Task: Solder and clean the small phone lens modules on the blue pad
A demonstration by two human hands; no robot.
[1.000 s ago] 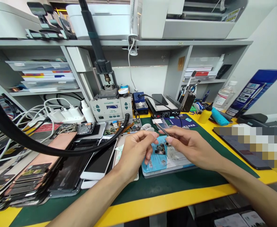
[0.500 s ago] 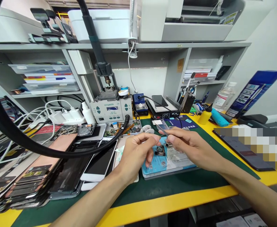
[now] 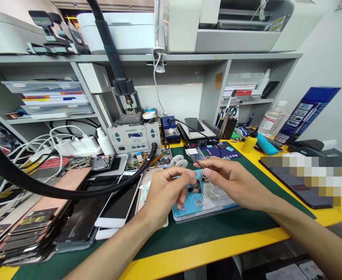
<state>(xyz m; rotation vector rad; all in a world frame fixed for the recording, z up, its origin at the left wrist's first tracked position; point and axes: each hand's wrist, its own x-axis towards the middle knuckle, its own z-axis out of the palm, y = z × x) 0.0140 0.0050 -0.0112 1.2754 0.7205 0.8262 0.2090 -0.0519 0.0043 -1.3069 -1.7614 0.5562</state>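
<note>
Pinched between the thumb and fingers of my right hand (image 3: 232,181) is a slim pair of metal tweezers (image 3: 199,163), slanting up and to the left. My left hand (image 3: 171,186) is closed in a pinch just to its left; whatever sits between those fingertips is too small to make out. Below both hands lies a flat blue-and-white plastic case (image 3: 188,212). On it rests a small dark square component (image 3: 194,187), between the hands. A small dark round piece (image 3: 203,179) shows beside my right fingertips.
Stacked phone parts (image 3: 31,229) and a white phone (image 3: 117,210) lie to the left. A black cable (image 3: 72,190) arcs across from the hot air station (image 3: 134,136). A solder spool (image 3: 179,161) stands behind my left hand. A yellow bottle (image 3: 249,142) is at right.
The view has shifted slightly, so the scene sits a little further left. Both hands keep nearly the same pose; the tweezers have turned slightly and look thinner.
</note>
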